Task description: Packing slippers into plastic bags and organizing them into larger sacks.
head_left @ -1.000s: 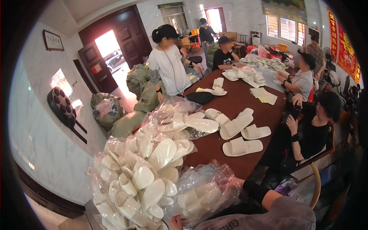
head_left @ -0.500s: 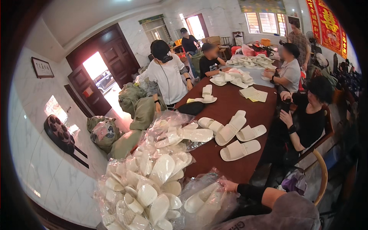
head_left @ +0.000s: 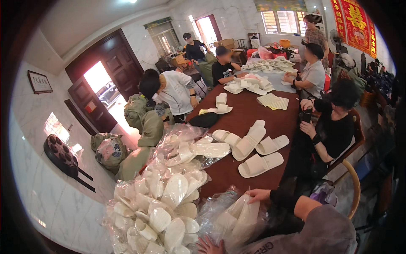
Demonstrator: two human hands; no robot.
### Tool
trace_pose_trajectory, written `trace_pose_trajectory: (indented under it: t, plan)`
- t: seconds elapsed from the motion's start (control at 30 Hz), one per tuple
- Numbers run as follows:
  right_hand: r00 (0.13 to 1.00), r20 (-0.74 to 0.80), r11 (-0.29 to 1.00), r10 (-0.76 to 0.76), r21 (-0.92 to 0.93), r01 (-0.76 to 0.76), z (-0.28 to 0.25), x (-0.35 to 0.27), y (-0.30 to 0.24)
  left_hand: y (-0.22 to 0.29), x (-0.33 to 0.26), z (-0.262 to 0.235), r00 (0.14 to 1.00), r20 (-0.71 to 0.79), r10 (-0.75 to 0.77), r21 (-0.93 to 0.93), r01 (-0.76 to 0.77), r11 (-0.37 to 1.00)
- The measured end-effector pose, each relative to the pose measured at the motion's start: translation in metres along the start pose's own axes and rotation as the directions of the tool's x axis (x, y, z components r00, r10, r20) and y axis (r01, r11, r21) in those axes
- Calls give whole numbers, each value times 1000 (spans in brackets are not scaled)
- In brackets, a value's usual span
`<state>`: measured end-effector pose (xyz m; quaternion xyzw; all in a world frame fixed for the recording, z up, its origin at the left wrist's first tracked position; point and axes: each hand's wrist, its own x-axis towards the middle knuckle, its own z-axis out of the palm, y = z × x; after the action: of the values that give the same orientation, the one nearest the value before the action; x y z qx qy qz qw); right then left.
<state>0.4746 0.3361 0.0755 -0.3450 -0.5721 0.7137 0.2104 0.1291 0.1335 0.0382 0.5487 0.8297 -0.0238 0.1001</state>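
The left hand (head_left: 208, 245) and right hand (head_left: 259, 195), fingers spread flat, press a light, slippery plastic bag of slippers (head_left: 236, 216), probably best gripped at its gathered edges.

bright daylight from blown-out doorway (head_left: 98, 80) and windows (head_left: 284, 16) — heavy fisheye bending, dark vignetted rim

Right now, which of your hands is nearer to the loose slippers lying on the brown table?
Right. My right hand rests atop the clear bag, just short of the loose slippers; my left hand sits lower, under the bag.
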Motion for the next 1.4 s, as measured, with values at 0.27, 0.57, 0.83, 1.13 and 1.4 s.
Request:
trace_pose_trajectory:
  t: [0.27,0.57,0.83,1.13,1.4]
  plan:
    - [990,22,983,-140,-118,142,24,26,-40,-84,9,62,965,-232,121,-345,-198,917]
    - [983,71,819,-169,-545,180,26,77,36,-34,4,25,948,-208,242,-76,-262,962]
    - [876,-476,913,-72,-384,-134,-117,-14,-18,12,0,-28,997,-81,15,59,-10,998]
    - [671,-662,899,-334,-11,437,-60,-56,-143,9,-6,-22,991,-127,-38,14,40,999]
    - [866,-389,912,-313,-377,160,32,-13,-98,8,1,0,958,-287,24,-38,-36,999]
